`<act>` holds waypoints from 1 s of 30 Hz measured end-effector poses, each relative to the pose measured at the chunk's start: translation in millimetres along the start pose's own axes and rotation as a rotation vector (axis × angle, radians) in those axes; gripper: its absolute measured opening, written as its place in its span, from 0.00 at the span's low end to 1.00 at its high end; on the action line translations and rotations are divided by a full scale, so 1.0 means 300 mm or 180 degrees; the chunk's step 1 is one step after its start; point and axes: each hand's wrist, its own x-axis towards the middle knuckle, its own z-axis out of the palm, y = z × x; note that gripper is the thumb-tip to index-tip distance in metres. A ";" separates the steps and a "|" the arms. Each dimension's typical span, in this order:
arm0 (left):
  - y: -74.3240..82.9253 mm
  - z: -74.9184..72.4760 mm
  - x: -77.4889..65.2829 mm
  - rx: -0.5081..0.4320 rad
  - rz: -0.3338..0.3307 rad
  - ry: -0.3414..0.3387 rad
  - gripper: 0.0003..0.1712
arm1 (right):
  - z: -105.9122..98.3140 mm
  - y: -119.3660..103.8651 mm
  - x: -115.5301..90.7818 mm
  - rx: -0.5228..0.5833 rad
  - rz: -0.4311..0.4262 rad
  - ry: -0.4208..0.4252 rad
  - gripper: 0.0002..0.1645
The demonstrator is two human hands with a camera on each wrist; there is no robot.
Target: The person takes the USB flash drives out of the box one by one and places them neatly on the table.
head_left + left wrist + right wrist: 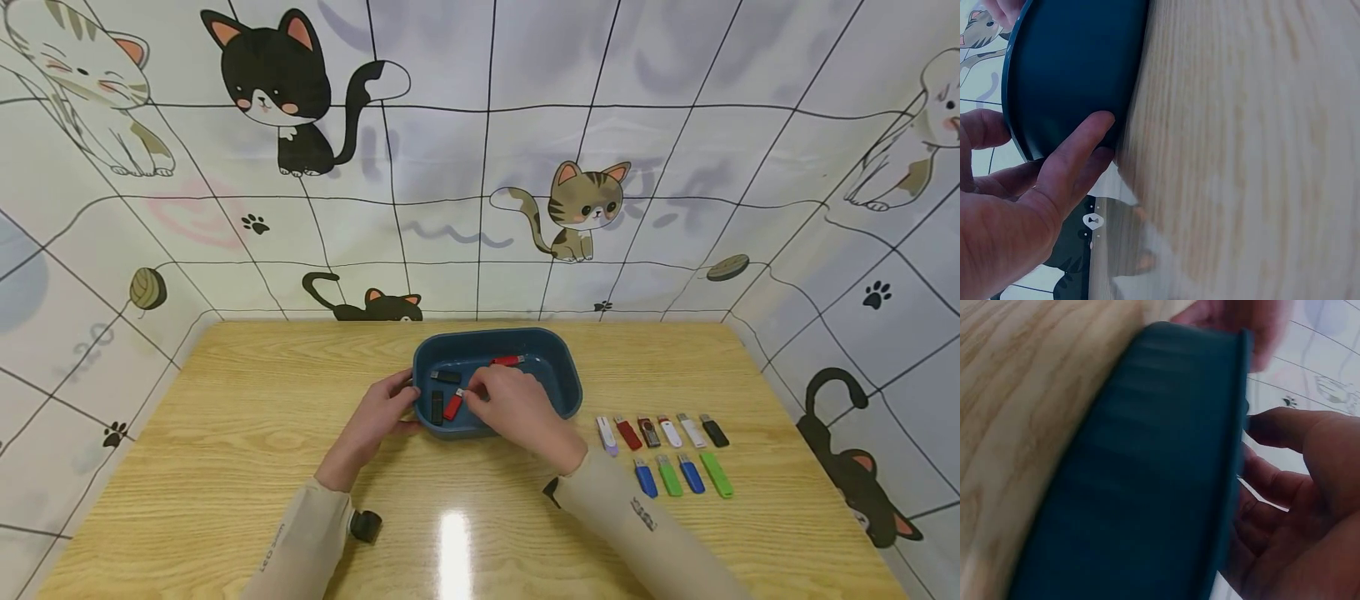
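Note:
A dark blue plastic bin (pixel 551 350) stands on the wooden table. My left hand (pixel 386 407) grips its left end, with fingers at the rim and along the outer wall in the left wrist view. My right hand (pixel 517 404) reaches over the near rim into the bin. Its bent fingertips are right at the metal plug of a red USB flash drive (pixel 452 407); I cannot tell whether they pinch it. Two black USB flash drives (pixel 437 407) and a second red drive (pixel 507 360) lie inside too. In the right wrist view, the bin wall (pixel 1141 444) hides the fingertips.
Right of the bin, several USB flash drives lie in two rows. The far row has white, red and black ones, including a black drive (pixel 715 430); the near row holds blue and green ones, including a green drive (pixel 716 475). A cat-patterned wall (pixel 450 233) borders the table.

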 end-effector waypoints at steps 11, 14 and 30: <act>-0.003 0.002 0.000 -0.0012 0.0035 -0.0011 0.30 | 0.081 -0.007 0.088 -0.0278 0.0373 -0.0349 0.25; -0.002 0.003 -0.002 -0.0016 0.0047 -0.0015 0.30 | 0.092 -0.015 0.108 -0.0421 0.0475 -0.0479 0.30; -0.001 0.001 -0.004 -0.0062 0.0046 -0.0048 0.30 | 0.128 -0.037 0.178 -0.0750 0.0660 -0.0712 0.27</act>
